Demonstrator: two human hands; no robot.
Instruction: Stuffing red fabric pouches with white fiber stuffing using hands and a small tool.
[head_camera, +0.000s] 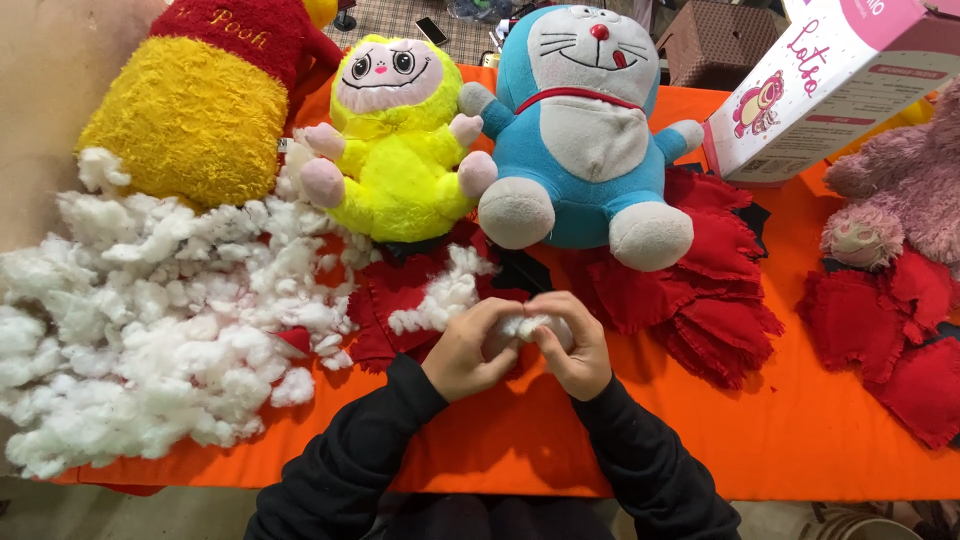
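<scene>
together, the left hand (463, 352) and right hand (577, 345) pinch a white stuffing tuft (524, 326) above the orange counter (800, 420).

1. The left hand (462, 350) and right hand (578, 345) meet fingertip to fingertip, pinching a small tuft of white stuffing (527, 326) between them.
2. Just left of the grip lies a smaller clump of stuffing (445, 293) on red felt pieces (690, 290) (frayed at the edges).
3. Further left spreads a big stuffing heap (150, 320).
4. Beyond the grip sit a yellow plush (400, 150) and a blue cat plush (585, 130), on the orange table cover (800, 440).
5. Far right: a pink plush (900, 200).
</scene>
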